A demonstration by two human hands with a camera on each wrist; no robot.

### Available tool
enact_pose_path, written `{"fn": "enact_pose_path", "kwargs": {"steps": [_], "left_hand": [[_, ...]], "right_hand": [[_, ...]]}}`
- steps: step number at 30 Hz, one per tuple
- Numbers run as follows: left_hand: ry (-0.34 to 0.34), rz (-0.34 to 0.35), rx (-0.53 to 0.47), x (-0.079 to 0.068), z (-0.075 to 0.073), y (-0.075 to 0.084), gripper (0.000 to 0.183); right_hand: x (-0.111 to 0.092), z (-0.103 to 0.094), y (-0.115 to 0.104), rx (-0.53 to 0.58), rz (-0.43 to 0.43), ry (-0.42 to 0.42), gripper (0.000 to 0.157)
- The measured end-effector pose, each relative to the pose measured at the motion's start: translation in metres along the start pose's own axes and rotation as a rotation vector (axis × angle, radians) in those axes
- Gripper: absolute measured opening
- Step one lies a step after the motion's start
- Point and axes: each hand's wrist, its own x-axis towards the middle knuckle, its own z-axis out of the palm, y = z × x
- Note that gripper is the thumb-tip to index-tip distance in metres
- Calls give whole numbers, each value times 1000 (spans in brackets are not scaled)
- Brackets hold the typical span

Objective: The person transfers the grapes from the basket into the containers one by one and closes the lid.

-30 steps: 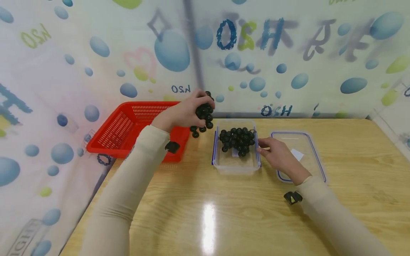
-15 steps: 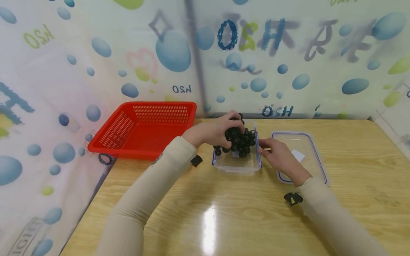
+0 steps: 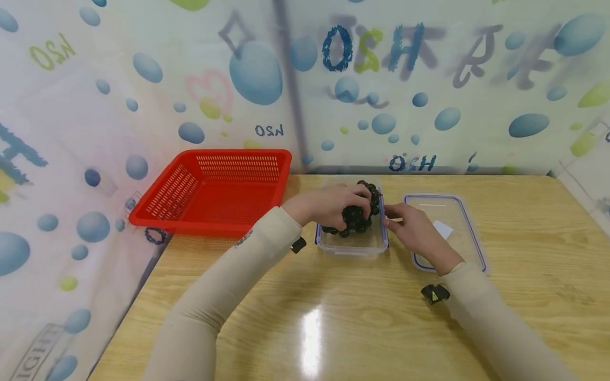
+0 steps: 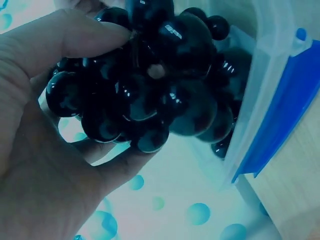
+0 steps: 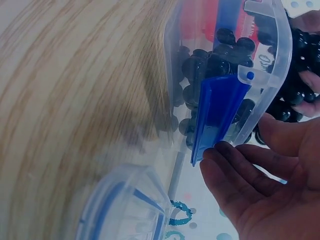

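Note:
In the head view my left hand [image 3: 335, 205] grips a bunch of black grapes [image 3: 353, 217] over the clear plastic container [image 3: 352, 250]. The left wrist view has thumb and fingers around those glossy grapes [image 4: 140, 95], close to the container's rim. More black grapes [image 5: 217, 62] show through the container wall in the right wrist view. My right hand [image 3: 412, 230] is at the container's right side. Its fingertips touch the lower edge of the blue latch flap [image 5: 215, 112], which hangs outward, and its thumb lies near the rim.
A red slotted basket [image 3: 221, 203] stands at the left, with its bare bottom showing. Right of the container lies its clear lid [image 3: 436, 203] with a blue seal and a white paper label [image 3: 443, 229]. A patterned wall sheet [image 3: 305, 106] rises behind the wooden table [image 3: 381, 323].
My left hand has carried its grapes rightward from beside the red basket to the container and lowered them over the grapes there. The right hand has stayed at the container's side.

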Motion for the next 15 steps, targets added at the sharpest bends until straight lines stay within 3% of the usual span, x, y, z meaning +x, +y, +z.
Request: {"fn": "enact_pose_path", "kwargs": {"steps": [8,15], "left_hand": [[-37,45,-19,5,7,1,44],[-83,61,-136,8,17,2,43]], "right_hand": [[0,0,2,-6,-9,-3,43],[1,0,1,1,-4,-6,43]]}}
